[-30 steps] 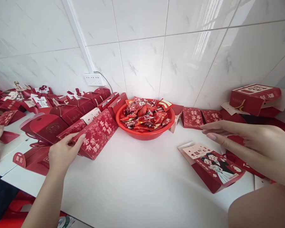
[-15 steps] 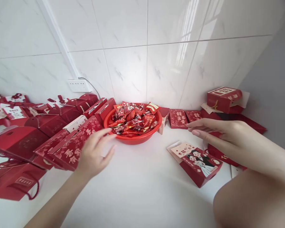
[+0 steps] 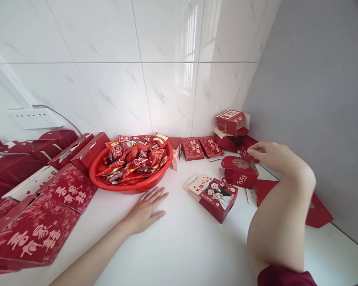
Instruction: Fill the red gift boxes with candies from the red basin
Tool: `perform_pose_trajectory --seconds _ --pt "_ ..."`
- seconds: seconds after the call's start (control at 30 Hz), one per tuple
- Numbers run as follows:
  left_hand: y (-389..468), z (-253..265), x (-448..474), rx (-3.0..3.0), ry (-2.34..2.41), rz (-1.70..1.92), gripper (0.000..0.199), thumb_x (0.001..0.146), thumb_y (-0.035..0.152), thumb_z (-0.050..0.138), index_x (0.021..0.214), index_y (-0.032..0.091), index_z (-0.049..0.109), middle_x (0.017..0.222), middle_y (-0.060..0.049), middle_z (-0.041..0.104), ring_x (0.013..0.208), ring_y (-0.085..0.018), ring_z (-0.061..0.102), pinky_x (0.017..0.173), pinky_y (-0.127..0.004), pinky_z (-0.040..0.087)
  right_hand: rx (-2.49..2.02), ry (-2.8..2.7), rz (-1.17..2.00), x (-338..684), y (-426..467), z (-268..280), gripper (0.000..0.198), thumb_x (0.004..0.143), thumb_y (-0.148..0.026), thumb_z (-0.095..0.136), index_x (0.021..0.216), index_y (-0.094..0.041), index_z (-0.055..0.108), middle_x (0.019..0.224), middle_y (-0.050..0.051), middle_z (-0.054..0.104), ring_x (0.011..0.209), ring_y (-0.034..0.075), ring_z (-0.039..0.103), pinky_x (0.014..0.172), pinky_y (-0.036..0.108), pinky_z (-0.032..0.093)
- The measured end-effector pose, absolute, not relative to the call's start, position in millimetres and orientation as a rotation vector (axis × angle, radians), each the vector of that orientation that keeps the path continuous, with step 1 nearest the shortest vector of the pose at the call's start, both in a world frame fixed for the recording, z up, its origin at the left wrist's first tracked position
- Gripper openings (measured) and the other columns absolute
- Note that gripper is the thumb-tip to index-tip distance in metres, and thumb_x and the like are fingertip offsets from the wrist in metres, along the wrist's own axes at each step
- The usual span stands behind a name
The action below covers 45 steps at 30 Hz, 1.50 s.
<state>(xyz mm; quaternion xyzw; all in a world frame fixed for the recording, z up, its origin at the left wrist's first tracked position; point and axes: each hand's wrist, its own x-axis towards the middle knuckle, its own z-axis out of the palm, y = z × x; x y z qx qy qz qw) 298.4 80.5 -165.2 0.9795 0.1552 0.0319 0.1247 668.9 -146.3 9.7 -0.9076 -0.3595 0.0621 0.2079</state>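
Steadily braces the left hand [image 3: 142,214] on the white worktop [image 3: 173,254], palm down, fingers spread and gripping nothing visible, just beside the red basin [image 3: 146,186] heaped with wrapped sweets [image 3: 131,159]. Extends the right hand [image 3: 274,157] toward the worktop's far right corner, wrist sharply bent, fingertips and thumb close together, over or against a floral red box [image 3: 245,147]; leaves any contact or pinch impossible to judge from this angle. Just in front of that box, shows a domed-lid box [image 3: 241,172]; in the corner behind, a handled box [image 3: 231,123] sitting on others. Midway between left hand and right edge, displays a couple-printed box [image 3: 216,196] lying face up, touched by neither hand. Crowds the left edge with floral-printed boxes [image 3: 35,238]. Appears, as a judgement, to be at the reaching step, with no box visibly lifted. Seems next to call for setting the right fingertips on a firm edge of the floral red box, pinching gently to avoid creases, and clearing the domed-lid box.
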Motion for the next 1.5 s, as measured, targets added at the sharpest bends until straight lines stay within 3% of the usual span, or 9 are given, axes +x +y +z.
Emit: perform_pose_trajectory --seconds 0.13,0.3,0.53,0.63,0.73,0.9,1.1,1.33,1.5 --pt "81.0 -165.0 299.1 2.864 0.452 0.124 0.061 0.098 0.049 0.044 0.154 0.035 0.025 0.162 0.0 0.022 0.149 -0.026 0.021 0.122 -0.047 0.022 -2.675 -0.927 0.23 688.9 -125.8 -8.8 0.033 0.087 -0.037 0.052 0.107 -0.018 0.069 0.113 0.014 0.07 0.092 0.027 0.068 0.062 0.031 0.048" --pt "79.8 -164.7 301.9 2.864 0.468 0.116 0.06 0.098 0.049 0.044 0.154 0.035 0.026 0.161 0.0 0.024 0.149 -0.025 0.022 0.122 -0.047 0.022 -2.633 -1.134 0.283 680.9 -82.3 -24.9 0.033 0.085 -0.031 0.058 0.113 -0.017 0.067 0.117 0.014 0.069 0.096 0.025 0.067 0.067 0.028 0.049" --pt "77.8 -164.0 302.1 2.875 0.483 0.078 0.059 0.099 0.05 0.041 0.154 0.034 0.026 0.162 0.0 0.022 0.149 -0.025 0.02 0.122 -0.047 0.021 -2.413 -1.699 0.68 635.1 -15.4 -54.9 0.028 0.083 -0.01 0.061 0.104 -0.025 0.074 0.115 0.005 0.071 0.1 0.02 0.067 0.08 0.025 0.049" --pt "78.7 -165.7 302.2 2.876 0.471 0.086 0.06 0.099 0.05 0.042 0.154 0.033 0.028 0.162 -0.001 0.023 0.149 -0.026 0.021 0.122 -0.047 0.021 -2.445 -1.798 0.805 626.5 -2.1 -69.6 0.019 0.091 -0.022 0.062 0.108 -0.02 0.07 0.118 0.009 0.066 0.101 0.021 0.065 0.086 0.035 0.052" --pt "78.9 -166.0 302.4 2.869 0.464 0.097 0.06 0.098 0.05 0.043 0.154 0.033 0.028 0.161 -0.001 0.024 0.149 -0.026 0.021 0.122 -0.047 0.021 -2.496 -1.829 0.885 624.2 2.3 -78.5 0.029 0.096 -0.035 0.057 0.12 -0.018 0.061 0.122 0.009 0.061 0.102 0.02 0.063 0.087 0.041 0.054" --pt "77.2 -164.1 302.4 2.857 0.461 0.118 0.06 0.098 0.049 0.044 0.153 0.033 0.028 0.161 -0.001 0.025 0.149 -0.026 0.022 0.122 -0.046 0.022 -2.526 -1.839 0.876 626.6 2.6 -78.9 0.03 0.096 -0.035 0.057 0.12 -0.017 0.06 0.122 0.009 0.061 0.101 0.02 0.063 0.086 0.041 0.055" --pt "78.0 -165.6 302.2 2.849 0.463 0.121 0.06 0.098 0.048 0.046 0.153 0.034 0.029 0.161 -0.001 0.025 0.148 -0.027 0.023 0.121 -0.047 0.022 -2.43 -1.804 0.725 632.5 -12.4 -57.5 0.018 0.085 -0.025 0.064 0.101 -0.021 0.069 0.104 0.004 0.07 0.089 0.02 0.066 0.071 0.027 0.049" --pt "76.0 -162.3 302.8 2.843 0.479 0.09 0.059 0.098 0.051 0.042 0.153 0.035 0.028 0.161 0.0 0.024 0.149 -0.026 0.022 0.122 -0.047 0.021 -2.36 -1.693 0.625 630.8 -42.6 -27.2 0.02 0.083 -0.038 0.058 0.086 -0.021 0.069 0.093 0.006 0.071 0.077 0.02 0.064 0.055 0.026 0.041" --pt "75.9 -163.4 303.4 2.828 0.471 0.118 0.059 0.097 0.049 0.045 0.152 0.033 0.032 0.161 -0.002 0.026 0.148 -0.027 0.024 0.121 -0.047 0.021 -2.165 -1.753 0.665 624.3 -55.7 -12.2 0.013 0.079 -0.031 0.061 0.083 -0.021 0.069 0.084 0.002 0.07 0.072 0.016 0.063 0.057 0.024 0.044"
